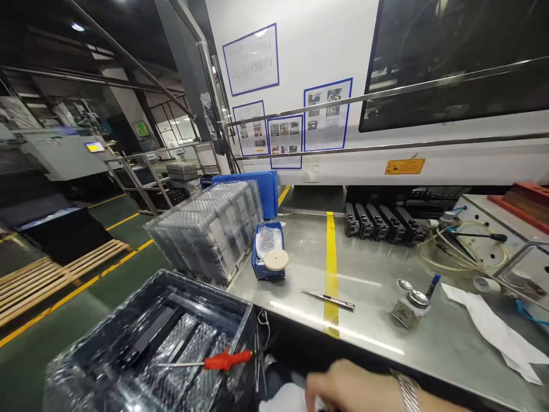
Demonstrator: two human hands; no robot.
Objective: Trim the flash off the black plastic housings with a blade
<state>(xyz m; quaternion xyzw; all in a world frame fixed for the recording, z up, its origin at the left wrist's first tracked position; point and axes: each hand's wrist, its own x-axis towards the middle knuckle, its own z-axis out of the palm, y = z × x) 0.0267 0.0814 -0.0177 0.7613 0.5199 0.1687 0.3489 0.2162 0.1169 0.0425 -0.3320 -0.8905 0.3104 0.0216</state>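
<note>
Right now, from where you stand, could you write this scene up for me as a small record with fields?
Place: factory workshop, at a steel workbench
Right hand: blurred at the bench's near edge, wearing a metal wristband; any grip cannot be told
Nearest item: white soft item
Left hand: not in view
On bench: utility knife, blue bin with a pale round disc
Left of bench: stacked clear plastic trays
Below: plastic-wrapped dark crate with a red-handled screwdriver lying across it

Wrapped tray stack sits at back left of table, small bin just right of it, knife mid-table, cloth far right, crate off front-left corner, red-handled tool across it, hand below front edge.
</note>
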